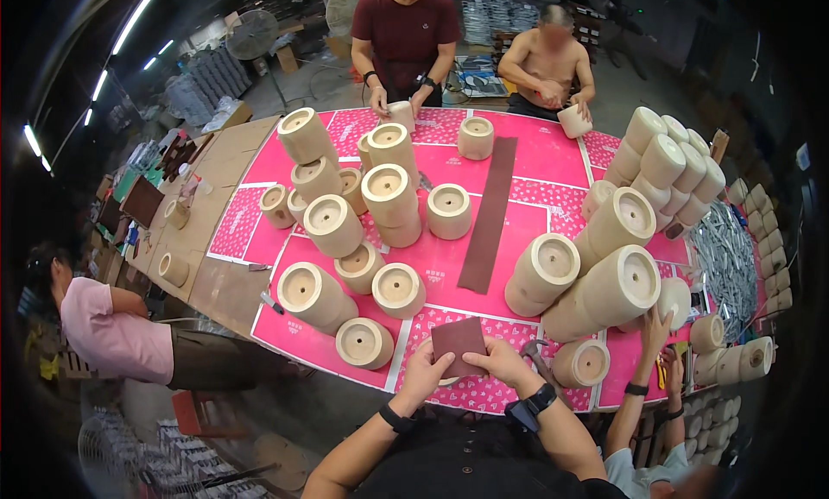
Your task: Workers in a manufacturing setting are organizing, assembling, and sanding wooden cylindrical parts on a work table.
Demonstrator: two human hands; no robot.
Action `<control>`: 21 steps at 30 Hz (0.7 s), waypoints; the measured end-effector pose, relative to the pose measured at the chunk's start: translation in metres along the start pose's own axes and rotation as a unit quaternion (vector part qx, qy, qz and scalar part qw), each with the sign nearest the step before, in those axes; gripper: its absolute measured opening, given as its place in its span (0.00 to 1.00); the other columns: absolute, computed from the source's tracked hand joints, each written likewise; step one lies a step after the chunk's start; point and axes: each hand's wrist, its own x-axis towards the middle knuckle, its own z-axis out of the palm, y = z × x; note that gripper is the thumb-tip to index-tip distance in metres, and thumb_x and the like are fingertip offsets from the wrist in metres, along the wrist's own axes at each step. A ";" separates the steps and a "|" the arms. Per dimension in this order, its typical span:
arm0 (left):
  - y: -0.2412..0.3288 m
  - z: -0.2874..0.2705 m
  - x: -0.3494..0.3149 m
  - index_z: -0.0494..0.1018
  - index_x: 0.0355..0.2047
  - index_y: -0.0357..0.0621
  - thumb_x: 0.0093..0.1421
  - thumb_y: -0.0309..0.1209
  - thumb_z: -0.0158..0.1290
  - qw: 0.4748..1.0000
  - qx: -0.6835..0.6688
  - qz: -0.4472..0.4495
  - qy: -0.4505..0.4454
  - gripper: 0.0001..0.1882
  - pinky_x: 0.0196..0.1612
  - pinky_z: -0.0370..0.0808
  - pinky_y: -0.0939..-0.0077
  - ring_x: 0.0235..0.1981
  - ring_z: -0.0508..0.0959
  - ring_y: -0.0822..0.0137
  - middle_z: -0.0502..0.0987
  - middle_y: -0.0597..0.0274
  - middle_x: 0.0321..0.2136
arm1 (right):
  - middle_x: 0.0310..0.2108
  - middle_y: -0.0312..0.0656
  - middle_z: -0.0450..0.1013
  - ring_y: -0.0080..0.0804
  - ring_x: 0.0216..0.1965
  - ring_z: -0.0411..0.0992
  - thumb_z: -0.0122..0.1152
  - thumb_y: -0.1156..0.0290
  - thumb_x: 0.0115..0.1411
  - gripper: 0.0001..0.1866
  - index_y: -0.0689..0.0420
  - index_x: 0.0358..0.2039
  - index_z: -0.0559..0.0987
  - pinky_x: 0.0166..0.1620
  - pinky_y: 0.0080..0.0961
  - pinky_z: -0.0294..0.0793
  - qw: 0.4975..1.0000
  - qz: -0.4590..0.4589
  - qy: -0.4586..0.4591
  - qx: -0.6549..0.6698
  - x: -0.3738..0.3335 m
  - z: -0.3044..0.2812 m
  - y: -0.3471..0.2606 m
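Note:
Both my hands grip a small square of brown sandpaper (458,344) above the near edge of the table. My left hand (423,374) pinches its left side with the thumb on top, and my right hand (505,363) does the same on the right side. A pale rim shows just below the sheet, mostly hidden. Beyond it a long brown sandpaper strip (490,218) lies on the pink printed covering (445,270). To the left stand pale wooden cylinders (364,343) with recessed tops and centre holes. A hammer (537,358) rests right of my right hand, beside another wooden cylinder (580,363).
Stacked wooden cylinders (610,292) rise at the right, near a heap of metal parts (725,257). Two people work across the table, each handling a cylinder. A co-worker's hand (656,331) reaches in at lower right; another person (112,326) stands at left.

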 end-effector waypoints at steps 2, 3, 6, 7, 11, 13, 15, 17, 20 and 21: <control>0.003 0.003 -0.005 0.66 0.50 0.35 0.61 0.23 0.48 0.999 0.011 0.010 -0.040 0.16 0.42 0.73 0.79 0.40 0.75 0.73 0.75 0.59 0.42 | 0.25 0.31 0.73 0.14 0.19 0.65 0.61 0.65 0.57 0.13 0.58 0.40 0.76 0.20 0.13 0.61 1.000 -0.023 0.019 -0.009 -0.010 0.001 0.004; 0.006 0.004 -0.007 0.66 0.50 0.35 0.61 0.23 0.48 0.999 0.010 0.009 -0.039 0.16 0.42 0.73 0.79 0.40 0.75 0.73 0.75 0.59 0.42 | 0.25 0.31 0.73 0.14 0.19 0.65 0.61 0.65 0.57 0.13 0.58 0.40 0.76 0.20 0.13 0.61 1.000 -0.023 0.018 -0.009 -0.013 0.000 0.004; 0.015 0.007 -0.015 0.62 0.54 0.36 0.61 0.25 0.49 0.996 -0.069 -0.027 -0.039 0.20 0.39 0.73 0.80 0.38 0.75 0.74 0.75 0.60 0.39 | 0.26 0.31 0.73 0.14 0.19 0.65 0.61 0.65 0.57 0.14 0.57 0.41 0.75 0.20 0.13 0.61 1.000 -0.012 -0.011 0.013 -0.018 -0.004 0.001; 0.011 0.006 -0.016 0.57 0.57 0.37 0.62 0.25 0.49 0.997 -0.066 -0.031 -0.020 0.24 0.36 0.72 0.81 0.35 0.75 0.75 0.76 0.61 0.36 | 0.28 0.33 0.74 0.14 0.20 0.66 0.61 0.66 0.57 0.17 0.57 0.45 0.73 0.20 0.12 0.61 0.999 -0.036 -0.009 0.030 -0.020 -0.001 0.000; 0.011 0.006 -0.023 0.43 0.65 0.43 0.62 0.24 0.48 0.996 -0.087 0.002 0.022 0.36 0.27 0.68 0.85 0.26 0.72 0.79 0.75 0.65 0.28 | 0.39 0.41 0.73 0.18 0.31 0.71 0.62 0.73 0.56 0.29 0.58 0.58 0.65 0.27 0.16 0.69 0.983 -0.129 -0.004 0.134 -0.028 0.013 -0.007; 0.017 0.009 -0.026 0.40 0.66 0.45 0.61 0.23 0.49 0.997 -0.068 0.024 0.027 0.38 0.27 0.67 0.85 0.25 0.70 0.79 0.74 0.66 0.26 | 0.44 0.43 0.72 0.21 0.37 0.71 0.63 0.75 0.55 0.33 0.58 0.60 0.62 0.34 0.19 0.71 0.980 -0.172 -0.005 0.096 -0.029 0.014 -0.003; 0.013 0.005 -0.028 0.37 0.67 0.46 0.61 0.23 0.49 0.997 -0.049 0.046 0.032 0.40 0.27 0.66 0.86 0.23 0.69 0.79 0.73 0.67 0.24 | 0.48 0.46 0.70 0.24 0.42 0.71 0.63 0.77 0.53 0.37 0.57 0.63 0.59 0.40 0.22 0.73 0.975 -0.216 -0.006 0.058 -0.030 0.013 -0.005; 0.006 -0.004 -0.027 0.40 0.67 0.46 0.59 0.22 0.51 0.992 0.102 0.071 -0.009 0.41 0.27 0.66 0.86 0.23 0.69 0.80 0.72 0.67 0.24 | 0.53 0.53 0.67 0.37 0.52 0.69 0.64 0.75 0.51 0.39 0.55 0.63 0.58 0.51 0.28 0.69 0.933 -0.235 -0.006 -0.272 -0.034 0.008 -0.017; 0.026 0.008 -0.040 0.49 0.65 0.45 0.54 0.26 0.58 0.995 0.044 0.082 0.021 0.41 0.33 0.71 0.79 0.30 0.72 0.73 0.73 0.62 0.30 | 0.52 0.54 0.68 0.40 0.50 0.71 0.66 0.74 0.49 0.38 0.57 0.61 0.61 0.50 0.30 0.70 0.930 -0.235 0.006 -0.283 -0.039 0.010 -0.022; 0.035 0.011 -0.041 0.49 0.65 0.45 0.54 0.26 0.58 0.995 0.044 0.083 0.021 0.41 0.33 0.71 0.79 0.30 0.72 0.73 0.73 0.62 0.30 | 0.52 0.54 0.68 0.40 0.50 0.71 0.66 0.74 0.49 0.38 0.57 0.61 0.61 0.50 0.30 0.70 0.930 -0.236 0.006 -0.283 -0.040 0.010 -0.023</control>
